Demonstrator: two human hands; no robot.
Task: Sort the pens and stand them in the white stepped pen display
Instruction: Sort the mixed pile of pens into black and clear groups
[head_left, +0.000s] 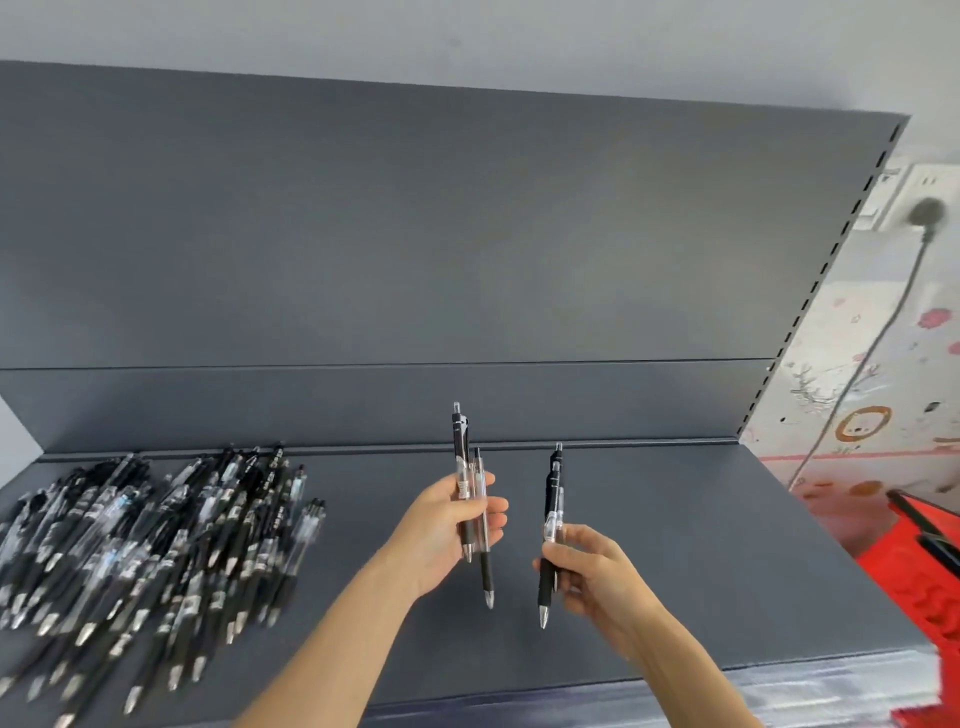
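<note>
Over the middle of the grey shelf (675, 545), my left hand (441, 525) curls its fingers round two pens (460, 452) held upright, while my right hand (587, 566) pinches what looks like a second pair of pens (554, 493), tips down. Sorting looks barely begun. The pile of pens (156, 540) lies along the shelf's left edge, and the white display is out of view.
</note>
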